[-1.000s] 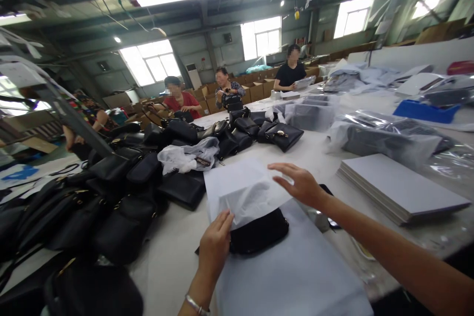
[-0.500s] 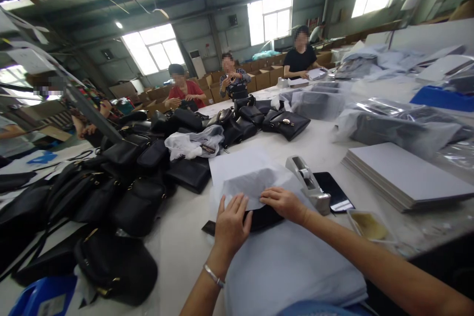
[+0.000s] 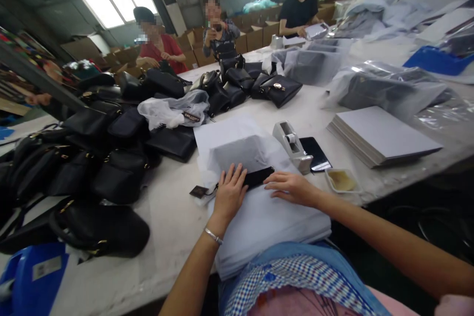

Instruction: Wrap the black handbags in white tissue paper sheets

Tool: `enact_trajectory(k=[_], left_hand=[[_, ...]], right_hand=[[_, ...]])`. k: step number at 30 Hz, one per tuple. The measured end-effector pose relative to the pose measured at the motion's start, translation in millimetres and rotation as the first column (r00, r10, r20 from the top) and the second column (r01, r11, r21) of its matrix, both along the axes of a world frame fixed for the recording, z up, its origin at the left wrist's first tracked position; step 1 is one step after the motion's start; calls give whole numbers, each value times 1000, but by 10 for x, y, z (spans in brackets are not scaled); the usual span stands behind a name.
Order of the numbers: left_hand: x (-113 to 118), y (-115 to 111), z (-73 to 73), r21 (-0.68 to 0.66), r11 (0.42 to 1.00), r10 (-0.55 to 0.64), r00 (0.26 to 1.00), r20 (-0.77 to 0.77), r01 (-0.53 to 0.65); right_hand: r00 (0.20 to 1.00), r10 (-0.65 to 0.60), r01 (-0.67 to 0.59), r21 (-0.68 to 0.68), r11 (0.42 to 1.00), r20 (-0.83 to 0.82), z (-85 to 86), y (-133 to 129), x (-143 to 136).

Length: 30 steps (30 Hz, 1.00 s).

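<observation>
A black bag (image 3: 260,176) lies partly covered by thin white tissue paper (image 3: 237,152), with only a dark strip of it showing. My left hand (image 3: 231,191) rests flat on the bag's left part, fingers stretched. By its right end is my right hand (image 3: 291,187), fingers extended and palm down, on the white paper; it grips nothing that I can see. A dark hang tag (image 3: 199,191) sticks out to the left of my left hand. Beneath everything is a thick stack of white paper sheets (image 3: 274,227) at the table's near edge.
A tape dispenser (image 3: 292,147) and a phone (image 3: 314,153) lie right of the paper. Beyond them are a small tray (image 3: 339,180) and a board stack (image 3: 385,136). Black bags (image 3: 122,175) crowd the left, near a blue container (image 3: 35,276). Several people sit across the table (image 3: 170,222).
My view has tipped downward. My right hand has come off the tissue paper's edge and drawn back toward me. More of the black strip and the hang tag show now.
</observation>
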State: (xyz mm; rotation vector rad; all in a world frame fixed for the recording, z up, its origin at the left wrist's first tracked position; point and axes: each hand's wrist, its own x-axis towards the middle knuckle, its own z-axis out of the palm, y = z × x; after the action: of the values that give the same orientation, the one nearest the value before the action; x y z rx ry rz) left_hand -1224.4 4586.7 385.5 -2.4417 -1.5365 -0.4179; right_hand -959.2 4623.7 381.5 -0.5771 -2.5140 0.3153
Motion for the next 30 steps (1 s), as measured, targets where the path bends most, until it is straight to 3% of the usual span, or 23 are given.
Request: enact_trajectory(k=[4,8,12,18,24,30], left_hand=[[4,16,9,-13,1000,3,1000,25,-3],[5,16,29,-16,1000,1,998,56,0],[-10,15,98,-33,999,-13,995,94,16],[-61,43,235,-90,995,-31,985,173,47],[-88,73,411,-205,976,-33,983,180,70],[-177,169,716,-434,891,-30,971,237,134]], right_hand=[[989,89,-60,-227,972,121,-82,-287,128],[975,62,2,-288,958,215,-203,-346,72],[956,40,58,-319,946,292,-199,-281,-30],[936,79,69,-399,914,343,11,-255,-88],[976,43,67,-485,872,212,326,-147,-131],[977,-11,127,-539,833,214,728,175,-273]])
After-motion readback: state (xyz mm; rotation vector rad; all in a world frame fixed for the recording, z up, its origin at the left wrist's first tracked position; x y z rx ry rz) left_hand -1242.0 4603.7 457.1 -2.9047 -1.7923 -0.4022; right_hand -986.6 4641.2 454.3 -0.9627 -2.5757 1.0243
